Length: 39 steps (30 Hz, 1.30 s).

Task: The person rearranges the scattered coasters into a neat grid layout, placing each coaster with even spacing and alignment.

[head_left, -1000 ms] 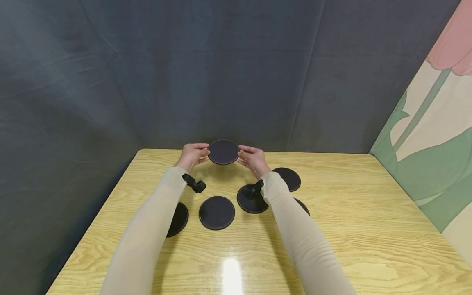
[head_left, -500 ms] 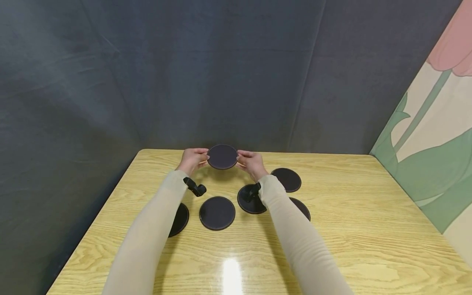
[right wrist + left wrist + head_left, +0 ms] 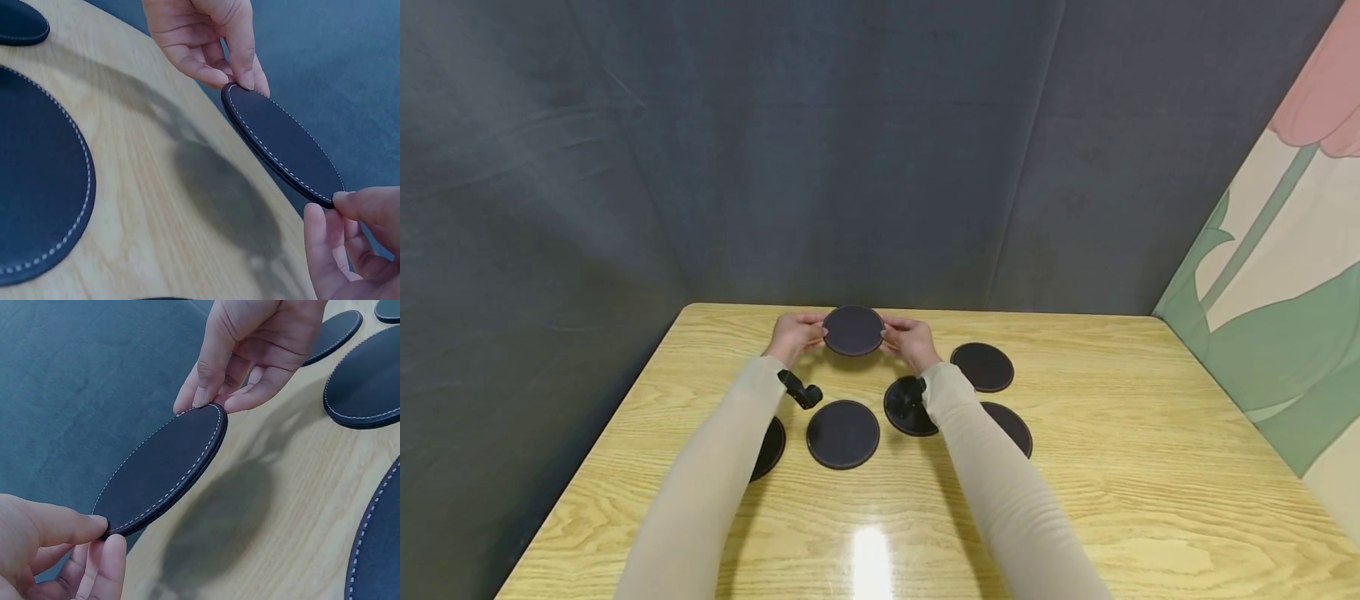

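A round black coaster (image 3: 853, 331) with pale stitching round its rim is held above the far part of the table, its shadow on the wood below. My left hand (image 3: 795, 336) pinches its left edge between thumb and fingers. On the opposite edge, my right hand (image 3: 912, 342) pinches it the same way. In the left wrist view the rim of the held coaster (image 3: 164, 469) looks layered; whether it is one coaster or a stack I cannot tell. The right wrist view shows the coaster (image 3: 284, 147) tilted between both hands.
Several like coasters lie on the wooden table (image 3: 1150, 433): a middle coaster (image 3: 843, 435), a left coaster (image 3: 770, 450) partly under my sleeve, a coaster (image 3: 908, 407) by my right wrist, and two coasters further right. A dark curtain (image 3: 865, 167) hangs behind the table.
Both hands have lowered the held coaster, bringing it down from the table's back edge and slightly nearer to me. The coasters on the table have stayed in place.
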{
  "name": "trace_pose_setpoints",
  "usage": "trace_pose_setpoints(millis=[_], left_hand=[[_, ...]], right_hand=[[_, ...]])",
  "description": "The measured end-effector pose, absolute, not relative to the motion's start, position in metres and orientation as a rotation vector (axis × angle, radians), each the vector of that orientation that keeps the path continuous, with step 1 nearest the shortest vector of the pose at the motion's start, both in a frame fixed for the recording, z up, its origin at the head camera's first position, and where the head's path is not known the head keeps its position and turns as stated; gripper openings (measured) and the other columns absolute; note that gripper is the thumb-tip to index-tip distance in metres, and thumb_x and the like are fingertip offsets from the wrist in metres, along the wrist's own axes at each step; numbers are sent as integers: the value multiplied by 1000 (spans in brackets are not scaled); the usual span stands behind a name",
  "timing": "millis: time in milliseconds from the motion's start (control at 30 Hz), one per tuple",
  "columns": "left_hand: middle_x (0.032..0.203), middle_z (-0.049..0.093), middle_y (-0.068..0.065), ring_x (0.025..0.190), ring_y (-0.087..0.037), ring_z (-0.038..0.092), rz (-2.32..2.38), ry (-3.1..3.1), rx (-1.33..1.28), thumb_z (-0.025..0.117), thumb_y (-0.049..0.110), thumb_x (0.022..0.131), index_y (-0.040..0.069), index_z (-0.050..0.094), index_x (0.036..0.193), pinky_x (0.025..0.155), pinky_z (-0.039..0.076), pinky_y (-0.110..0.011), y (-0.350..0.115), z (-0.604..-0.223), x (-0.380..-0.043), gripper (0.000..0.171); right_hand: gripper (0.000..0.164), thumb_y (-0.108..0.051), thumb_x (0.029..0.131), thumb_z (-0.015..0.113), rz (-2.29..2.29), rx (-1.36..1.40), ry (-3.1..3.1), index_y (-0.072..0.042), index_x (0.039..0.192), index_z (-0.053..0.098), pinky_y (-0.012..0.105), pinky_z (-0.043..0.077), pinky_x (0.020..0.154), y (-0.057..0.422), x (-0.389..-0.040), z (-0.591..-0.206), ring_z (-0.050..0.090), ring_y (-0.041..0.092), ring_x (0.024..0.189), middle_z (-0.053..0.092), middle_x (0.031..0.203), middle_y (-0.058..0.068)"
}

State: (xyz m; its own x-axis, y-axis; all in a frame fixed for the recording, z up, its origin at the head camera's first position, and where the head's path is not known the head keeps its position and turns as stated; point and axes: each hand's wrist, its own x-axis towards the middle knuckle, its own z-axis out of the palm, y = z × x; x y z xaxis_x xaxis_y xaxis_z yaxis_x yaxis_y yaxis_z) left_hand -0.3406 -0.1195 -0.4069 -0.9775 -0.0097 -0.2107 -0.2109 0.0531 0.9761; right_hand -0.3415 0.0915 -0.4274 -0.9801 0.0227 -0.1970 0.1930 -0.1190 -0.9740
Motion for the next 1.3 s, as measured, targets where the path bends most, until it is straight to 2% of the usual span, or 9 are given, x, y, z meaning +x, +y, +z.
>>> trace_pose_setpoints(millis=[133, 300, 433, 567, 667, 933, 1300], left_hand=[[123, 60, -22, 75, -7, 62, 2042, 2171, -247, 56, -7, 90, -4, 57, 131, 95, 52, -39, -116, -411, -339, 41], [112, 62, -17, 69, -5, 62, 2042, 2181, -267, 57, -9, 89, -4, 58, 129, 81, 58, -30, -114, -418, -341, 40], [99, 64, -13, 66, -6, 61, 2046, 2173, -297, 58, -10, 88, -4, 61, 126, 73, 58, -25, -112, -424, -343, 39], [91, 64, -10, 63, -7, 60, 2030, 2183, -328, 59, -10, 88, -3, 62, 124, 69, 57, -23, -110, -428, -343, 37], [93, 64, -10, 63, -7, 60, 2014, 2185, -342, 59, -9, 89, -2, 62, 125, 67, 57, -22, -109, -430, -342, 37], [112, 63, -19, 64, -8, 61, 1988, 2205, -349, 58, -9, 90, -1, 62, 126, 66, 57, -22, -108, -433, -341, 37], [118, 64, -18, 70, -10, 62, 1917, 2249, -411, 62, -8, 88, 1, 65, 123, 62, 55, -20, -106, -439, -349, 36]], right_hand=[[36, 6, 92, 59, -2219, 248, 2019, 3, 127, 61, 35, 57, 86, 95, -342, -433, 64, 6, 71, 65, 109, 10], [36, 7, 92, 58, -2195, 255, 2034, 4, 128, 60, 29, 58, 78, 97, -341, -437, 64, 6, 71, 63, 104, 8], [35, 7, 92, 57, -2163, 268, 2070, 4, 127, 60, 27, 59, 74, 98, -341, -439, 63, 8, 71, 62, 102, 9], [35, 8, 91, 57, -2131, 276, 2102, 5, 126, 61, 24, 58, 64, 98, -342, -441, 62, 11, 67, 63, 100, 11], [35, 10, 91, 57, -2119, 286, 2104, 5, 126, 61, 22, 57, 59, 98, -343, -443, 62, 12, 64, 63, 95, 11], [35, 10, 89, 59, -2049, 330, 2129, 4, 123, 63, 22, 57, 59, 97, -347, -446, 62, 10, 63, 62, 89, 9], [33, 11, 85, 63, -1963, 418, 2161, 1, 117, 67, 21, 56, 53, 95, -356, -448, 63, 11, 60, 64, 101, 13]])
